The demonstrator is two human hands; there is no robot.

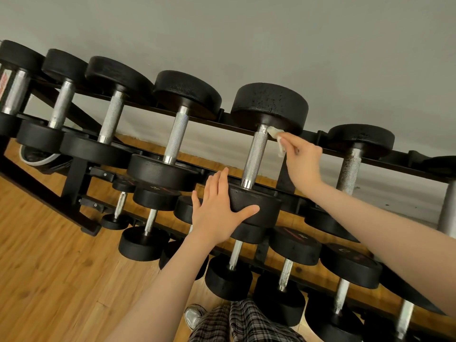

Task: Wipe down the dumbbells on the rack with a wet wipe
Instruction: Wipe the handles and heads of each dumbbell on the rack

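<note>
Right hand (302,160) pinches the wipe (277,138) against the dumbbell (261,154) handle's far end; left hand (218,212), fingers straight, presses its near head.

Two bare forearms with no sleeves, left hand (217,213) and right hand (302,160) without rings, black-and-white plaid trousers (237,322), grey shoe (193,315)

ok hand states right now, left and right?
Left hand: open, fingers straight, pressing on the dumbbell's near head.
Right hand: pinching the wet wipe against the handle's far end.
</note>
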